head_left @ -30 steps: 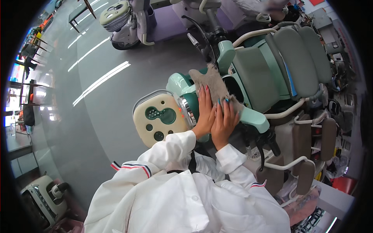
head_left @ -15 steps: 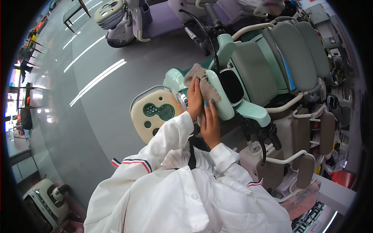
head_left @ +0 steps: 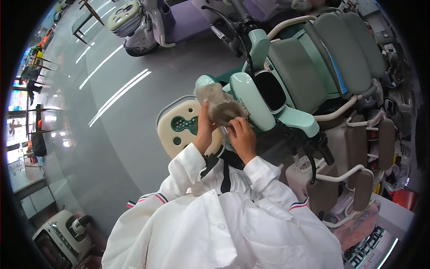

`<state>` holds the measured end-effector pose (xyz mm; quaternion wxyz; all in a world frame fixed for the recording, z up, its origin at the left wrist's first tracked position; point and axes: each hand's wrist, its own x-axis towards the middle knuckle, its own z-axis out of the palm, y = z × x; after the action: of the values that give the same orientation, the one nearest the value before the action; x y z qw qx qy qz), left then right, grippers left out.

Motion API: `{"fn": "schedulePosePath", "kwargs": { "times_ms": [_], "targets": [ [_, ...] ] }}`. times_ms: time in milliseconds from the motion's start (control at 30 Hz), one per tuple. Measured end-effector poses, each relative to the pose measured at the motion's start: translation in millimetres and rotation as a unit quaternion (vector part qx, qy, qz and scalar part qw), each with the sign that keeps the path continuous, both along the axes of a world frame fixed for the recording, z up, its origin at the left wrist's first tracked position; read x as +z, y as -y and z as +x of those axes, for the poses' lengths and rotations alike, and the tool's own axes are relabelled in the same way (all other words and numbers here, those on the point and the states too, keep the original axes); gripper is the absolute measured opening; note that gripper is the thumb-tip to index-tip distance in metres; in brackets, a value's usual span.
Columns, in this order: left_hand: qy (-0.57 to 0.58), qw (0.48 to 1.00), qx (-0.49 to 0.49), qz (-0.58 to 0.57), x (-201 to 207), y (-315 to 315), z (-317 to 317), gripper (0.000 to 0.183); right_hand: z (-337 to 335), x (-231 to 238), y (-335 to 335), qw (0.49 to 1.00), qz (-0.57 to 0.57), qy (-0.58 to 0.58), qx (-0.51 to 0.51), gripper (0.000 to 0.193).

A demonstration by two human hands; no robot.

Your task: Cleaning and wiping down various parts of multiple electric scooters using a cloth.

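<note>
A brown-grey cleaning cloth (head_left: 215, 99) is bunched between my two hands in front of the mint-green front cover (head_left: 251, 103) of an electric scooter. My left hand (head_left: 204, 130) is closed on the cloth's near left side, with some fingers hidden behind it. The fingers of my right hand (head_left: 242, 138) pinch its lower right edge, where a darker fold shows. The cloth's far end overlaps a rounded green part (head_left: 205, 81) of the scooter. Behind the cover are a black display (head_left: 269, 92) and handlebars with a black grip (head_left: 326, 151).
A cream lidded box (head_left: 169, 127) with green recesses is left of my hands. The scooter's grey seat (head_left: 299, 74) extends to the right. A purple scooter (head_left: 188, 22) stands beyond, brown-seated ones (head_left: 320, 186) at near right. Glossy grey floor (head_left: 107, 148) lies left.
The cloth was spread against the front cover under my fingers; now it is lifted away and gathered between both hands. My right fingers have curled to pinch it. The view has shifted slightly.
</note>
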<state>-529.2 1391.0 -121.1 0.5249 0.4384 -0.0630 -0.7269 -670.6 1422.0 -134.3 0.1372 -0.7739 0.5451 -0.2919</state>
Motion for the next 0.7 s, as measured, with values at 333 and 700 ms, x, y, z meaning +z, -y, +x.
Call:
{"fn": "schedulePosePath", "kwargs": {
  "times_ms": [333, 700],
  "targets": [
    [0.221, 0.94, -0.259, -0.04, -24, 9, 28, 0.044, 10, 37, 15, 0.994, -0.07, -0.071, 0.033, 0.051],
    [0.608, 0.767, -0.003, -0.205, -29, -17, 11, 0.06, 12, 19, -24, 0.998, 0.048, -0.01, -0.035, 0.04]
  ]
}}
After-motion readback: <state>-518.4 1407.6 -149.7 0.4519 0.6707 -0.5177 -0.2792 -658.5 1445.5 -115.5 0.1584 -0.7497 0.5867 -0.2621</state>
